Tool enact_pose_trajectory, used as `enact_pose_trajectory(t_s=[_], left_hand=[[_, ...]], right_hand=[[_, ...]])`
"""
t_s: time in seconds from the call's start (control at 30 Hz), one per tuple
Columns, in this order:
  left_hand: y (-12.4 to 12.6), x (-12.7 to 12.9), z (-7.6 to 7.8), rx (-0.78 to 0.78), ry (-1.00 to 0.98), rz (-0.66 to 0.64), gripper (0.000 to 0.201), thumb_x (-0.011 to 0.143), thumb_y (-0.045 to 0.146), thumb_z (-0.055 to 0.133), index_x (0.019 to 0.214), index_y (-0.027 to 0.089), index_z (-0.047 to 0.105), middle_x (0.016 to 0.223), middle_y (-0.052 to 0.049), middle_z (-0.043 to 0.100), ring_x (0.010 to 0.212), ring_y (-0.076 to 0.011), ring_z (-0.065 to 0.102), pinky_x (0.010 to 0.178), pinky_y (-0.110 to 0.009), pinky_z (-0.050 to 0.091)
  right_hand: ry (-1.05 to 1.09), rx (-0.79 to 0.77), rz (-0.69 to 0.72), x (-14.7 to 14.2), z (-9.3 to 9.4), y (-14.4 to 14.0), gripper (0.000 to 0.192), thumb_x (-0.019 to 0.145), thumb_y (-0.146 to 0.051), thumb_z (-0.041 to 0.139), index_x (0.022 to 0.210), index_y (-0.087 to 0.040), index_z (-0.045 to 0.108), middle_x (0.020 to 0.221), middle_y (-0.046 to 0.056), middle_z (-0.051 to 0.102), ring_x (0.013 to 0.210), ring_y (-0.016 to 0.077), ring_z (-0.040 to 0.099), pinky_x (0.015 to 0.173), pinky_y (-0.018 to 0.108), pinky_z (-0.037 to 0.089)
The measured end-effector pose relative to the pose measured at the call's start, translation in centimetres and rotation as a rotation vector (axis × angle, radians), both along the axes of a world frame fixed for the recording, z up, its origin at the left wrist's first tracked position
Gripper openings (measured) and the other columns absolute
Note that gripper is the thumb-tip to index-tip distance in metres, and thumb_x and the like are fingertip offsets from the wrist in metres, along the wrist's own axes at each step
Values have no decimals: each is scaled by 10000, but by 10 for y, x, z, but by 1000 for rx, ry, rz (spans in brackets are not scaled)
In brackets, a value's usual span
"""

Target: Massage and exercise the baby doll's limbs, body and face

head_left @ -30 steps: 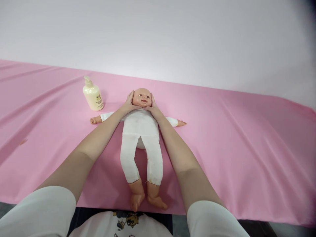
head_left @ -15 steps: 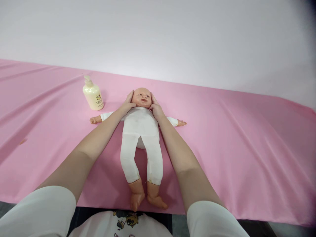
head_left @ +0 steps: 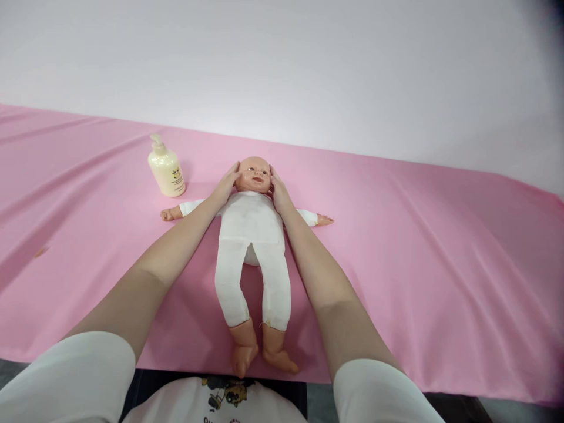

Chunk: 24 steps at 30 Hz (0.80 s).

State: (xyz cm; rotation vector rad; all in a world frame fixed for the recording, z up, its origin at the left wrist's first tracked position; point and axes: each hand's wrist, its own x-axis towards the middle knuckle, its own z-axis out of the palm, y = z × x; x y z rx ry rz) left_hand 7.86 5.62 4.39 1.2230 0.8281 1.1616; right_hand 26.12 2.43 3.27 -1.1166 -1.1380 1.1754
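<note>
A baby doll (head_left: 252, 217) with a white cloth body lies on its back, feet toward me and arms spread out sideways. My left hand (head_left: 228, 181) cups the left side of its head in the view. Against the opposite side of the head rests my right hand (head_left: 278, 187). Together the two palms hold the head between them. The fingers run up along its sides, and their tips are partly hidden behind it. Both forearms pass over the doll's arms.
A cream pump bottle (head_left: 166, 170) stands upright to the left, beyond one of the doll's hands. Pink cloth (head_left: 418, 264) with soft folds covers the table. Behind it rises a plain pale wall (head_left: 282, 70).
Both thumbs have shifted up from beside the doll's jaw and now lie closer to the other fingers. The doll and the bottle stay in place.
</note>
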Motion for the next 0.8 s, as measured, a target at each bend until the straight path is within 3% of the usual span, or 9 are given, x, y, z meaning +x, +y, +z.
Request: enact_pose_trajectory(t_s=[0.07, 0.13, 0.2, 0.27, 0.5, 0.63, 0.8], left_hand=[[0, -2, -2, 87, 144, 22, 938, 835, 429, 686, 1646, 190, 281, 1747, -84, 241, 1623, -319, 223, 1322, -432, 238], [-1, -5, -3, 164, 274, 7, 1133, 738, 465, 801, 1665, 193, 207, 1765, -107, 156, 1641, -332, 134, 1335, -426, 189], [-2, -8, -4, 204, 347, 3, 1274, 654, 464, 873, 1673, 193, 159, 1766, -135, 120, 1643, -350, 102, 1337, -438, 170], [-3, -9, -4, 212, 360, 7, 1310, 631, 458, 894, 1673, 184, 149, 1759, -154, 123, 1640, -357, 104, 1336, -442, 168], [-6, -7, 0, 189, 325, 7, 1242, 673, 440, 881, 1670, 217, 176, 1756, -133, 140, 1640, -372, 85, 1343, -468, 130], [-9, -7, 1, 176, 319, 12, 1206, 711, 456, 852, 1671, 189, 173, 1760, -126, 129, 1642, -358, 93, 1345, -433, 145], [-8, -8, -3, 180, 285, 8, 1113, 757, 465, 806, 1664, 213, 211, 1763, -98, 134, 1644, -332, 112, 1344, -415, 160]], right_hand=[[-38, 11, 37, 1, 0, -1, 790, 962, -605, 464, 1657, -357, 181, 1698, -37, 331, 1515, 197, 469, 1285, 464, 412], [-122, 41, 71, 2, 1, -5, 984, 884, -670, 600, 1673, -347, 108, 1727, -25, 255, 1581, 205, 368, 1328, 456, 337], [-202, 70, 86, 3, 3, -9, 1230, 762, -657, 773, 1686, -297, 45, 1743, 16, 201, 1626, 228, 268, 1361, 439, 260], [-222, 74, 93, 3, 7, -12, 1354, 693, -622, 857, 1690, -263, 13, 1744, 48, 192, 1639, 251, 230, 1369, 435, 236], [-117, 35, 120, 3, 8, -11, 1222, 776, -511, 821, 1679, -338, 17, 1748, -15, 175, 1622, 209, 280, 1352, 434, 271], [14, -15, 152, 3, 4, -8, 1078, 840, -395, 720, 1670, -377, 32, 1736, -57, 212, 1558, 178, 408, 1308, 427, 376], [69, -32, 120, 1, 4, -5, 979, 869, -337, 624, 1668, -367, 60, 1711, -58, 286, 1484, 187, 509, 1287, 474, 409]])
